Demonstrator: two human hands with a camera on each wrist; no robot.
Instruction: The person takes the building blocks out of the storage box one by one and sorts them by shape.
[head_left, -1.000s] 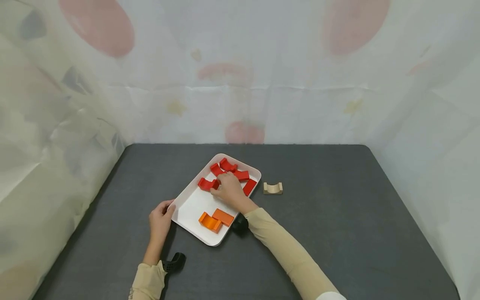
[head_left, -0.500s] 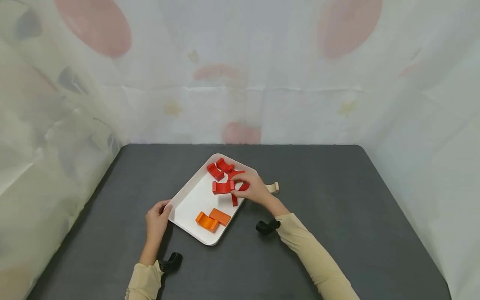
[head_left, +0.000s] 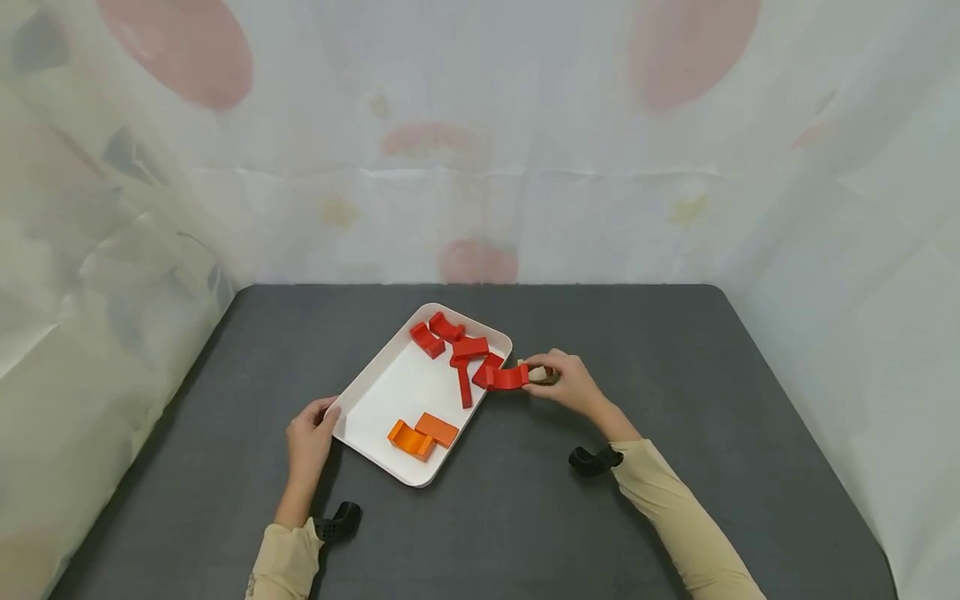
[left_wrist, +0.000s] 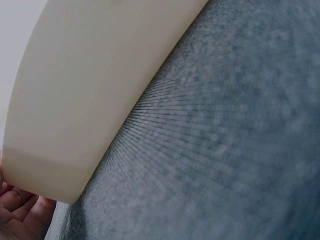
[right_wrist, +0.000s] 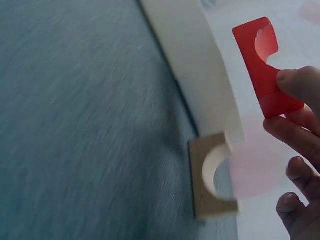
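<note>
My right hand (head_left: 558, 375) pinches a red arch block (head_left: 510, 377) just above the right rim of the white tray (head_left: 375, 400). A beige arch block (head_left: 542, 375) lies on the table right beside this hand, partly hidden by its fingers. In the right wrist view the red arch block (right_wrist: 262, 65) hangs from my fingertips (right_wrist: 292, 80), above the beige arch block (right_wrist: 212, 175) and the tray rim (right_wrist: 195, 65). My left hand (head_left: 311, 425) grips the tray's near left corner, with its fingers (left_wrist: 20, 220) under the tray wall (left_wrist: 90, 90).
Several red blocks (head_left: 457, 342) lie at the tray's far end and two orange blocks (head_left: 420, 435) at its near end. The dark grey table (head_left: 675, 467) is walled on three sides by pale patterned cloth (head_left: 480, 167).
My right hand has lifted a red arch block out of the tray and carried it right, past the rim, up to the beige block. The left hand has stayed on the tray corner.
</note>
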